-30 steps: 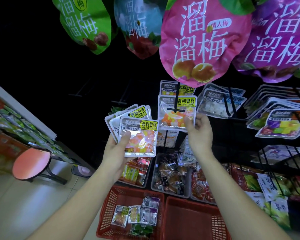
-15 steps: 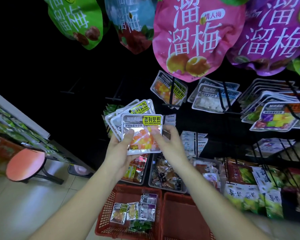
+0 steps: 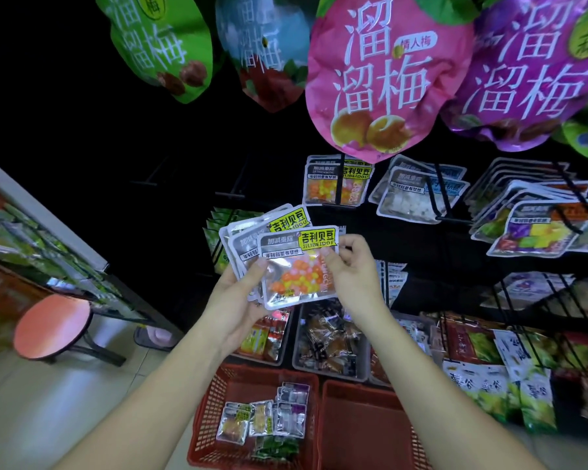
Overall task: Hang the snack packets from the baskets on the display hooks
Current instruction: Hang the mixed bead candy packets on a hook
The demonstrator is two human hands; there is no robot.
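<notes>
A: Which step r we on?

B: Looks like peeling one pkt off to hang it. Left hand [image 3: 238, 301] grips a fan of packets [image 3: 248, 232], thumb laid across the front. Right hand [image 3: 352, 271] pinches the right edge of the front packet [image 3: 296, 271], fingers curled round it. All held mid-air, below & left of the display hook [image 3: 341, 179].

A: Next move?

B: My guess: slide the front packet free of the fan, lift it up & right, line its top hole w/ the hook tip, then push on. That hook already carries matching hung packets [image 3: 319, 189], so the new one goes in front of them. Can't make out the hole from here, too small.

A: Baskets?

B: Left red basket [image 3: 207, 412] has a few silver packets [image 3: 262, 422] on its floor, plus sth green [image 3: 275, 447] at the near edge. Right red basket [image 3: 353, 432]: only red floor shows, the arm covers part.

A: Other containers?

B: Grey trays [image 3: 326, 340] behind the baskets hold wrapped brown snacks. Prob not task stuff.
</notes>
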